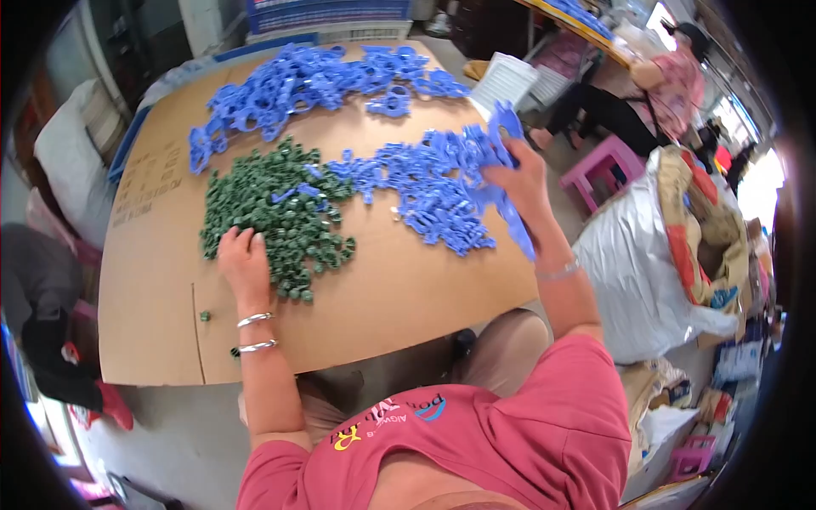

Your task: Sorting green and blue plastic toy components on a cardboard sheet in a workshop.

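My left hand rests at the near-left edge of a heap of small dark green plastic pieces, its fingers curled down into them. What sits between those fingertips is too small to make out. At the right side of the table, my right hand grips a blue plastic part with a rounded, open end. More blue plastic shows below that hand, along the table's edge. Just left of it spreads a pile of small blue plastic pieces, reaching over to the green heap. A few blue bits lie on the green pieces.
A cardboard sheet covers the table. Larger blue ring-shaped parts are heaped at its far side. Big sacks stand at right. Beyond them, a seated person is near a pink stool. Dark clothing hangs at left.
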Demonstrator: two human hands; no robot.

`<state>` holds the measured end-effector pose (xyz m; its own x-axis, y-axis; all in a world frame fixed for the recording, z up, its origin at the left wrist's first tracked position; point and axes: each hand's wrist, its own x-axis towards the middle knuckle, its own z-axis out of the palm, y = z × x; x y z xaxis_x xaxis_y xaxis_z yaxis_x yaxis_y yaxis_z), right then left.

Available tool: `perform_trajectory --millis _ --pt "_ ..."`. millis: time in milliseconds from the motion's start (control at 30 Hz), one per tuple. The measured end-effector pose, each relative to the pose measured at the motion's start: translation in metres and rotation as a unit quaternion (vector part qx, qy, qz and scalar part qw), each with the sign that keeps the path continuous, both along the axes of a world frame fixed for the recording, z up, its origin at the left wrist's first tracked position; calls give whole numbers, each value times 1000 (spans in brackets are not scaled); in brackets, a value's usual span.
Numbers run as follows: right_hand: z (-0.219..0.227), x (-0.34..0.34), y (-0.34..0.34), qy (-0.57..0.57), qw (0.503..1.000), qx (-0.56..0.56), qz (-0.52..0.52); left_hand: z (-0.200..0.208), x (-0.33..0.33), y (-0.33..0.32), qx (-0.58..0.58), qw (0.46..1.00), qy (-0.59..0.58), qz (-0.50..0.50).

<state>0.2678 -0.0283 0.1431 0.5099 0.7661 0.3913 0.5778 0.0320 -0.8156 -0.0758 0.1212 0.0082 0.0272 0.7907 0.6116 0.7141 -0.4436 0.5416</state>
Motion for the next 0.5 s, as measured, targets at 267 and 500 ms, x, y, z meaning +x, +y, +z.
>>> perform_trajectory --millis 267,500 --pt "59 73 -259 -320 871 68 -368 6 -5 2 18 996 74 41" --pt "179 370 -445 -472 511 -373 -614 1 -7 -6 40 994 92 50"
